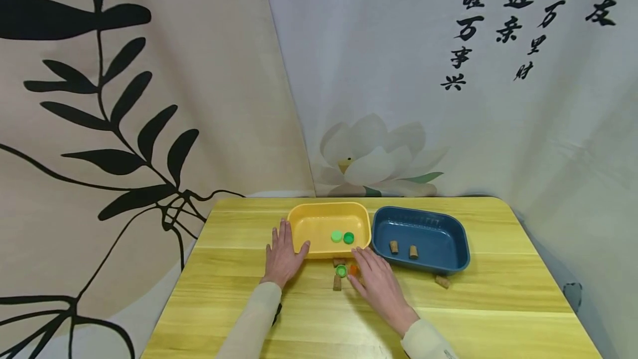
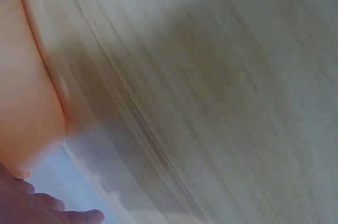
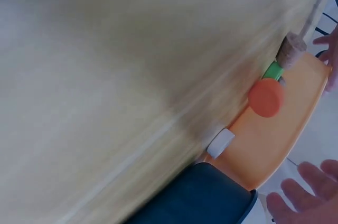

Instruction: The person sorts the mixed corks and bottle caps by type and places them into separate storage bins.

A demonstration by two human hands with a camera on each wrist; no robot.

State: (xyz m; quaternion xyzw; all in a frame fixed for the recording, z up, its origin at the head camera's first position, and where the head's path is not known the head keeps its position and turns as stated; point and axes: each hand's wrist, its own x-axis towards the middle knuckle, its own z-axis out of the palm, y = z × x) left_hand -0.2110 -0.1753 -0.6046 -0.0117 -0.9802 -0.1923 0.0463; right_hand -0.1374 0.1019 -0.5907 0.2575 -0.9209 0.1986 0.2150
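Note:
A yellow tray point(image 1: 311, 231) holds a light green cap point(image 1: 336, 236) and a darker green cap point(image 1: 348, 237). My left hand point(image 1: 283, 256) is at its left side, fingers straight along the rim. At the tray's front right corner is my right hand point(image 1: 377, 278), fingers extended and fingertips right at the rim. Between the hands, in front of the tray, lie a cork point(image 1: 337, 283), a green cap point(image 1: 341, 271) and an orange cap point(image 1: 353, 270), with another cork point(image 1: 339, 262) against the tray. A small white piece point(image 3: 221, 142) shows beside the tray in the right wrist view.
A blue tray point(image 1: 448, 262) stands right of the yellow one, its near left corner close to it, with two corks point(image 1: 413, 252) inside. One more cork point(image 1: 442, 281) lies on the wooden table point(image 1: 488, 314) before it. A printed curtain point(image 1: 224, 98) hangs behind the table.

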